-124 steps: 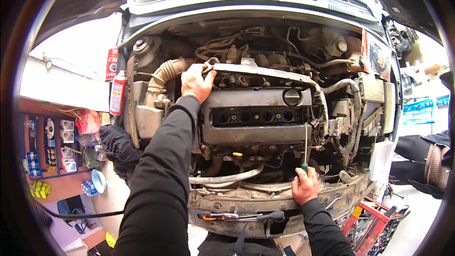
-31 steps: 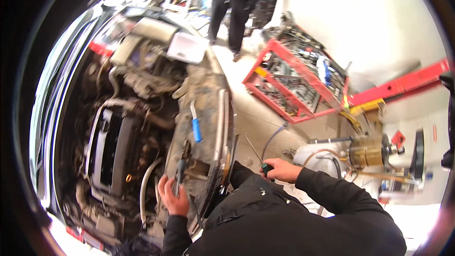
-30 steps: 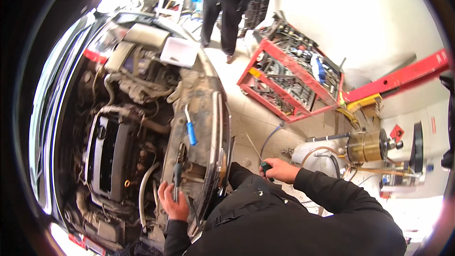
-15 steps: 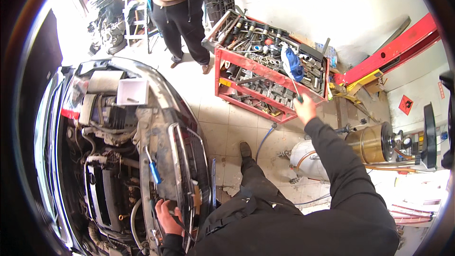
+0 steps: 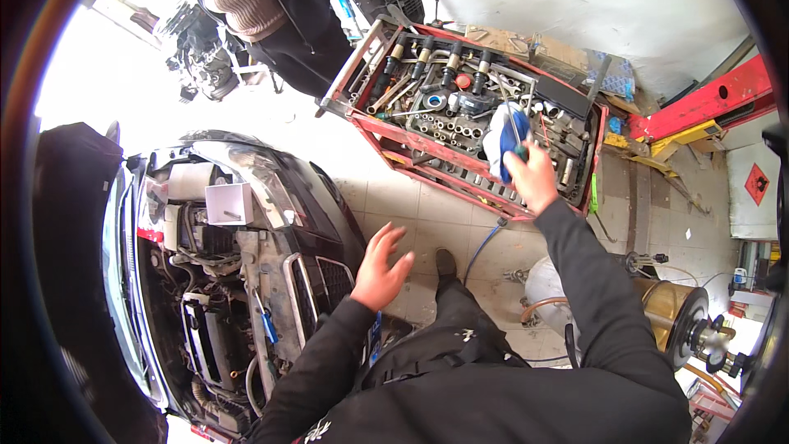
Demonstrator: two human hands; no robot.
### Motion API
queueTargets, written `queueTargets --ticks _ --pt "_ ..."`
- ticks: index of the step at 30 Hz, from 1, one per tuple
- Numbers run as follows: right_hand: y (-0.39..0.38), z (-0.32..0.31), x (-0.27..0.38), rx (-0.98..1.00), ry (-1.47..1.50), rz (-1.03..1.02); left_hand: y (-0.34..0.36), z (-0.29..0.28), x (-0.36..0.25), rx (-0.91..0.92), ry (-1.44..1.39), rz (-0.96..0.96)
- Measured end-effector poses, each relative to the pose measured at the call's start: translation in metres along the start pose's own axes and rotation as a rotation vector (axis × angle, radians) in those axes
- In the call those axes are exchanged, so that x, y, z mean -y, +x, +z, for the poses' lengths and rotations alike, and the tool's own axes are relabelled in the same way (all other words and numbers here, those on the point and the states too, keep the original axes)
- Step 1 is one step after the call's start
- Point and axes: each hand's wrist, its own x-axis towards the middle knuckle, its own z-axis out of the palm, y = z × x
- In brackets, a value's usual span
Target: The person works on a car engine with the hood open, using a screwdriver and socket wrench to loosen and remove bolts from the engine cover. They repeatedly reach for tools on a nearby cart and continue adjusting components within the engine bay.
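My right hand (image 5: 532,174) is closed around the dark green handle of a screwdriver (image 5: 511,119), its thin shaft pointing away over the tool cart. Behind the shaft, a blue and white cloth bundle (image 5: 496,141) lies at the near side of the red tool cart (image 5: 415,141). The cart's top tray holds sockets, wrenches and several black-handled tools. My left hand (image 5: 382,270) is raised between the car and the cart with fingers apart, holding nothing. A blue-handled tool (image 5: 269,327) rests on the front panel of the open engine bay (image 5: 209,337).
On the engine bay sits a white open box (image 5: 228,204). A person in dark clothes (image 5: 288,25) stands beyond the car, left of the cart. At the right are a tank with an amber cylinder (image 5: 667,308) and a red lift arm (image 5: 699,107). A blue hose (image 5: 483,248) crosses the tiled floor.
My left hand has left the car's front edge and come up and right, opening. My right hand, still gripping the screwdriver, now overlaps the cart's near edge. The view has shifted.
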Motion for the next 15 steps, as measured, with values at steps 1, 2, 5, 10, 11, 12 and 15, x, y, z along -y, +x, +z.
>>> queueTargets --ticks 1,2,5,10,11,12,15 --pt "-0.029 -0.001 0.017 0.138 0.182 0.077 0.019 0.006 -0.019 0.061 -0.255 -0.113" --pt "-0.059 0.002 0.033 0.283 0.387 0.103 0.036 0.015 -0.036 0.121 -0.520 -0.255" --pt "-0.134 0.044 0.063 0.421 0.733 0.424 0.069 0.051 -0.076 0.331 -1.001 -0.301" --pt "-0.151 0.079 0.060 0.325 0.525 0.361 0.087 0.081 -0.065 0.067 -0.899 -0.419" --pt "-0.148 0.082 0.058 0.289 0.452 0.333 0.093 0.083 -0.056 0.016 -0.868 -0.416" --pt "-0.144 0.083 0.056 0.252 0.389 0.334 0.105 0.082 -0.045 -0.030 -0.699 -0.278" --pt "-0.124 0.078 0.045 -0.004 -0.023 -0.178 0.167 0.056 -0.019 -0.158 -0.396 0.033"
